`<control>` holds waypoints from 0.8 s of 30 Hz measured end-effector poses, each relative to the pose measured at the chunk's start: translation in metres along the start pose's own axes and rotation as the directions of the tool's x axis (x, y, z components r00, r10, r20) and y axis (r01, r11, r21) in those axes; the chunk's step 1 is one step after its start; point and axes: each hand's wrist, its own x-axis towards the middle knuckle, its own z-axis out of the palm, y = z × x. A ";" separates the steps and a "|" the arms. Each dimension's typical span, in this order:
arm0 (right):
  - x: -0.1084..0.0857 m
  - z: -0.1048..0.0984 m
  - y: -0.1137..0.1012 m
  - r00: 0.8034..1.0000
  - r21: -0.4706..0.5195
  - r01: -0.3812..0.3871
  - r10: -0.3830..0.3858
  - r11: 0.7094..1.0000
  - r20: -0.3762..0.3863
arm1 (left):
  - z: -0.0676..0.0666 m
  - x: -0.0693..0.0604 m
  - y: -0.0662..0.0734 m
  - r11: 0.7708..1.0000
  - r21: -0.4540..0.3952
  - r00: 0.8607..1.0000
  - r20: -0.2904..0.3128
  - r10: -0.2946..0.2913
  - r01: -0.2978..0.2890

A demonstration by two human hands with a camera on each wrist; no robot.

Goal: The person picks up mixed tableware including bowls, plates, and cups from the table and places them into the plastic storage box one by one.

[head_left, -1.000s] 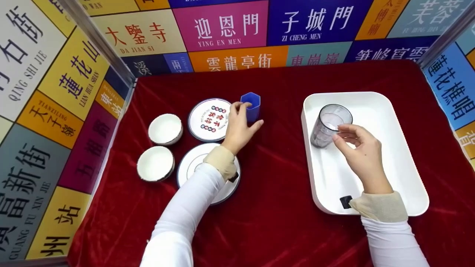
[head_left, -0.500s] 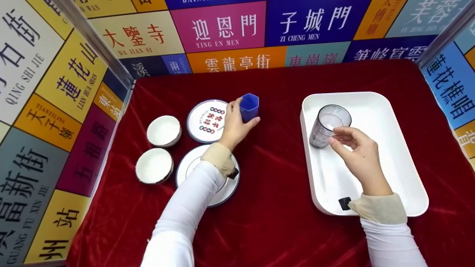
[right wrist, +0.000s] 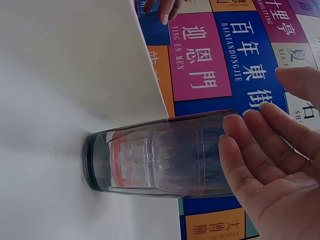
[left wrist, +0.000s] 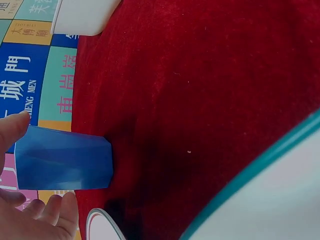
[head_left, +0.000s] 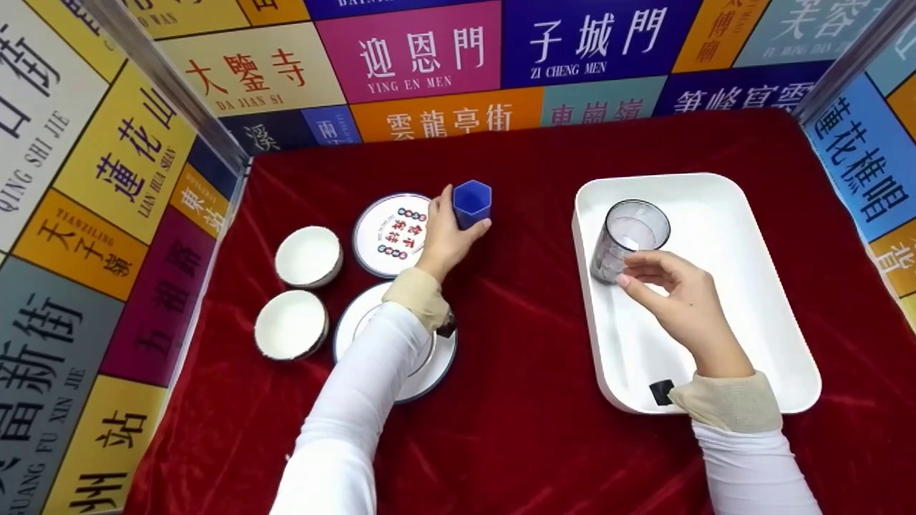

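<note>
The blue hexagonal cup (head_left: 472, 204) stands upright on the red-covered counter (head_left: 522, 357), its lower left side hidden by the left hand (head_left: 447, 236), whose thumb and fingers are set around it; whether they actually grip it cannot be told. The head view looks into its mouth, while the left wrist view shows a flat side and the base edge. The right hand (head_left: 676, 297), relaxed and grasping nothing, overlaps the rim of a tinted glass (head_left: 626, 243) upright in the white tray (head_left: 737, 250); contact is unclear. Only the right wrist view shows a reddish band low on the glass. The left hand hides one edge of the printed plate (head_left: 386, 232); the sleeve (head_left: 358, 400) covers much of the nearer plate (head_left: 347, 329). Two white bowls (head_left: 309, 256) stand beyond, fully visible from the head.
</note>
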 end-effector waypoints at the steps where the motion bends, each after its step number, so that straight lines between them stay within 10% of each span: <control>1: 0.000 0.000 0.000 1.000 0.000 0.002 -0.002 1.000 0.003 | 0.000 0.001 0.000 1.000 0.001 1.000 0.003 -0.006 0.006; 24: -0.002 0.009 0.005 0.999 -0.012 0.007 -0.007 1.000 0.038 | 0.004 0.012 0.003 0.999 -0.015 0.999 -0.008 -0.034 0.034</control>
